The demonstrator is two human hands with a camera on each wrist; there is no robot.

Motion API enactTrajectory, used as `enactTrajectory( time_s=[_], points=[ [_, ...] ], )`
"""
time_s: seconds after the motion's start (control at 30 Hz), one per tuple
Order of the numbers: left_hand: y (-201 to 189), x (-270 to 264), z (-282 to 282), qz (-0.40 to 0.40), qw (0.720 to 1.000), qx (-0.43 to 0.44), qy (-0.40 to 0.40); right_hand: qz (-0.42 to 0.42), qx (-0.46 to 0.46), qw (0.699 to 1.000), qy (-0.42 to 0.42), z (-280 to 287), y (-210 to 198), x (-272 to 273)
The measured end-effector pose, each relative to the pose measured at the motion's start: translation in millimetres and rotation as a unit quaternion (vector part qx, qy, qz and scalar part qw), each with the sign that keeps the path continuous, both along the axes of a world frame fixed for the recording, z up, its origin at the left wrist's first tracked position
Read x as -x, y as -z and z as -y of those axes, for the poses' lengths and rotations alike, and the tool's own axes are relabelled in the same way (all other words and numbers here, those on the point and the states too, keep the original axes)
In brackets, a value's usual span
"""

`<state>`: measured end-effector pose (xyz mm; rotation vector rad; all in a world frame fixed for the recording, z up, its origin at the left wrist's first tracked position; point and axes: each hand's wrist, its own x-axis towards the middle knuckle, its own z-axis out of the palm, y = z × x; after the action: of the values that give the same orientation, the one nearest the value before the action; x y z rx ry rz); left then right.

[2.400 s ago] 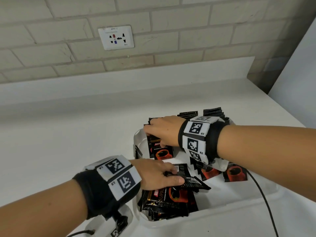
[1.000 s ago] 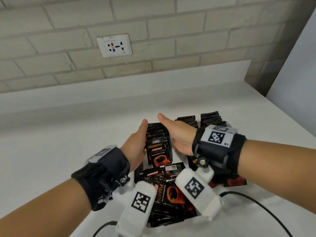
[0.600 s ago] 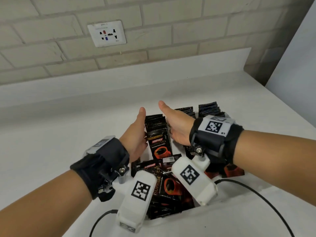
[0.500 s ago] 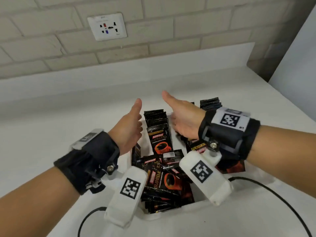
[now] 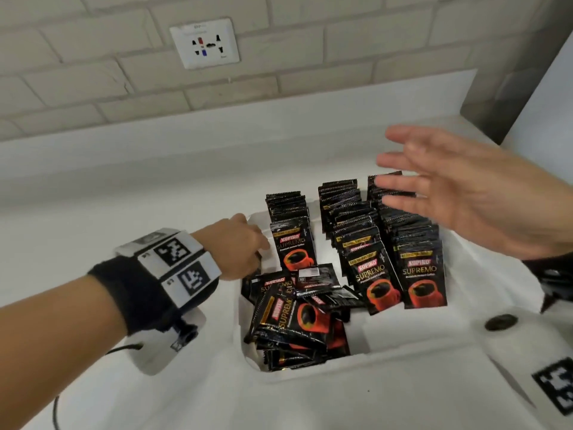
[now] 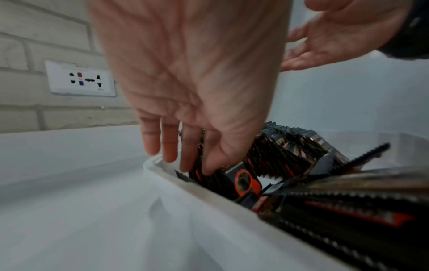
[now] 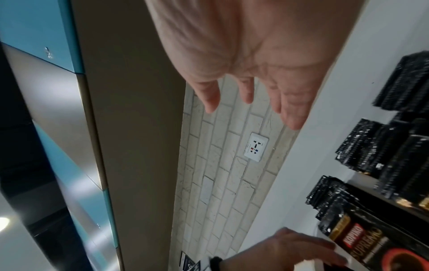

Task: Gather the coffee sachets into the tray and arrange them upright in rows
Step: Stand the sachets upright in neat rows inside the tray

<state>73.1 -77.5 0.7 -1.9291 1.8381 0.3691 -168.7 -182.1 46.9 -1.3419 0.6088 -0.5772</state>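
Three upright rows of coffee sachets [image 5: 356, 243] stand in the white tray [image 5: 434, 333], loose ones heaped at its near end | left hand [image 5: 238, 243] at the tray's left wall, straight fingers dipping beside the left row, gripping nothing | right hand [image 5: 465, 193] raised above the tray's right rows, palm open, fingers spread, empty

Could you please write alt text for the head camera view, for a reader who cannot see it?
A white tray on a white counter holds three rows of upright coffee sachets at the back and a loose pile of sachets at the front left. The left hand reaches into the tray's left edge; the right hand hovers open above the rows.
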Motion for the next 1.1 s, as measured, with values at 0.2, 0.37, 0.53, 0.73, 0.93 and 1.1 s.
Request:
enactTrajectory(
  time_s=[0.2,0.37,0.53,0.73,0.93,1.1],
  points=[
    [6,7,14,0.071,0.995,-0.068,-0.027,-0.029,0.029,0.999,-0.022,-15,25,25],
    [3,4,15,0.041,0.993,-0.036,-0.107,-0.146,0.126,0.973,-0.126,-36,50,33],
    [0,-1,12,-0.042,0.98,0.036,-0.193,-0.165,0.165,0.952,-0.196,-45,58,31],
    [-16,-7,5,-0.109,0.957,0.101,-0.25,-0.154,0.166,0.95,-0.214,-50,61,31],
    [-62,5,-10,-0.189,0.913,0.254,-0.256,-0.151,0.185,0.956,-0.169,-53,54,33],
    [-67,56,-24,-0.44,0.827,0.272,-0.218,-0.188,0.248,0.941,-0.133,-51,57,1]
  ],
)
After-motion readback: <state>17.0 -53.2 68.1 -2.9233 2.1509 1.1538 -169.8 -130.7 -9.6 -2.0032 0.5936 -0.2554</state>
